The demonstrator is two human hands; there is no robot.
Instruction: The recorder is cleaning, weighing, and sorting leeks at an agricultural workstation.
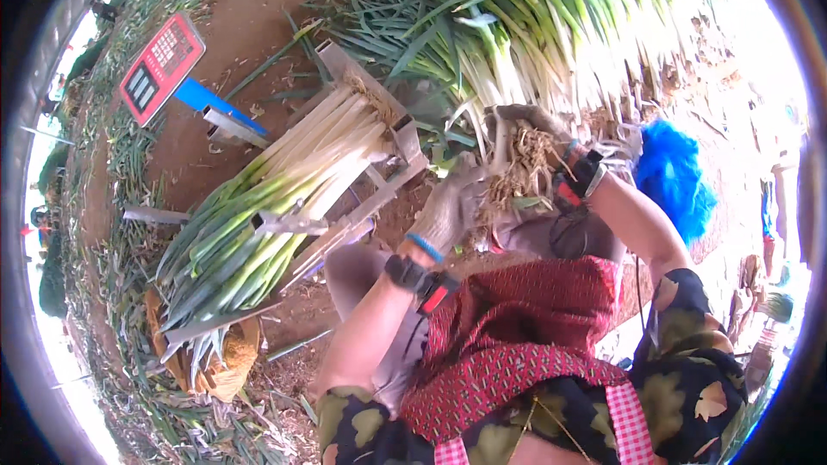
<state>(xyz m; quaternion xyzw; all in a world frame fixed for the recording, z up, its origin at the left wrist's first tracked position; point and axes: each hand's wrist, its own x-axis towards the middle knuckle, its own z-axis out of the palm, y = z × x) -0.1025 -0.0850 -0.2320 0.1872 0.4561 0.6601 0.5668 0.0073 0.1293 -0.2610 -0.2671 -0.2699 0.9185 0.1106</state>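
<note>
My right hand, in a grey-white work glove, is closed around green onions, with a white stalk and a clump of brown roots showing below its fingers. My left hand, gloved too, is close beside the stalk and roots. Its fingers are blurred and partly hidden, so their grip is unclear. Beyond both hands lies a large heap of green onions, white ends toward me. At my left, a thick bundle of green onions rests in a metal frame, roots at the upper right end.
A red-faced digital scale display stands on a blue post behind the frame. Blue fluffy material lies beside my right forearm. An orange-brown bag sits under the bundle's leafy end. Leaf scraps litter the ground at left.
</note>
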